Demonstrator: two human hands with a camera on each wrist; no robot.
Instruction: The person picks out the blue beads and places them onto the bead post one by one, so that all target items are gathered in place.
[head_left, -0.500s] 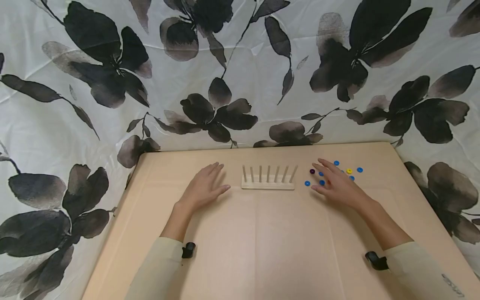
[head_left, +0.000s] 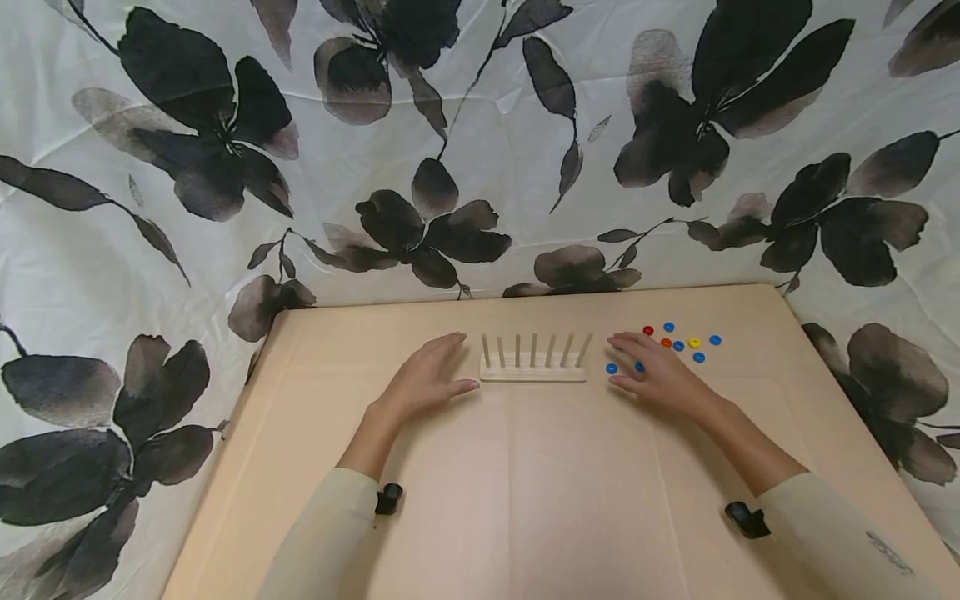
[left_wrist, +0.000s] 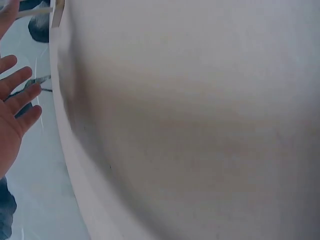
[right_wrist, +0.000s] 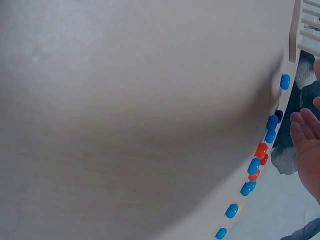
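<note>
A pale wooden rack [head_left: 532, 375] with a row of upright pegs stands between the two hands in the head view. My left hand [head_left: 427, 375] hovers just left of it, fingers extended and thumb apart, holding nothing. On the other side my right hand [head_left: 666, 375] is over the beads with its fingers reaching toward the rack; no bead shows in its grasp. A blue bead [head_left: 612, 368] lies near its fingertips, and another blue bead [head_left: 639, 367] shows between thumb and fingers. In the right wrist view a dark bead [right_wrist: 279, 116] lies near the fingers; the hand hides it in the head view.
Beyond the right hand are a red bead [head_left: 648, 331], an orange bead [head_left: 667, 342], a yellow bead [head_left: 694, 342] and several blue ones. All lie on a light tan table [head_left: 510, 483]. A floral cloth [head_left: 480, 150] hangs behind the table's back edge.
Both hands have moved inward toward the rack, the left one rightward and the right one leftward. Red and orange beads are now uncovered, while the dark bead has become hidden in the head view.
</note>
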